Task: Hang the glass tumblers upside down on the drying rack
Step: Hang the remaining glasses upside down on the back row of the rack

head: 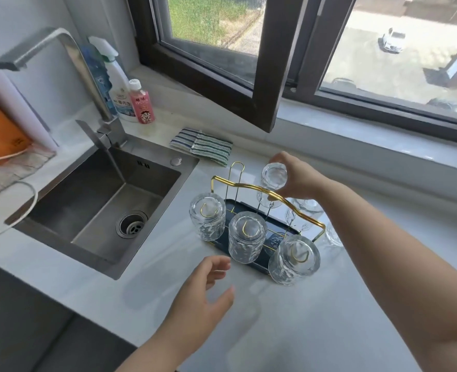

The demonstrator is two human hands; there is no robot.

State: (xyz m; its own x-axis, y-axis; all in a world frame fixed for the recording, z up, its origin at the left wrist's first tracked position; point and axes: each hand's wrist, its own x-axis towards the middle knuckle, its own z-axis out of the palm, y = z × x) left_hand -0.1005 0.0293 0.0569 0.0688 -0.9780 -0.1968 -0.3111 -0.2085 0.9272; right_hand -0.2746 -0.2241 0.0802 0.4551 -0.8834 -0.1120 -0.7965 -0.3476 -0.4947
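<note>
Head view: three tumblers (244,237) hang inverted on rack (265,187); right hand (295,175) grips a fourth (273,176), left hand (203,291) spread.

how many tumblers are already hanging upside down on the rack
3 on the rack: left tumbler, middle tumbler, near-right tumbler. A fourth tumbler is in the right hand. More glass behind the rack is unclear.

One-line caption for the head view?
Right hand lowers clear glass tumbler onto gold wire drying rack; left hand open.
</note>
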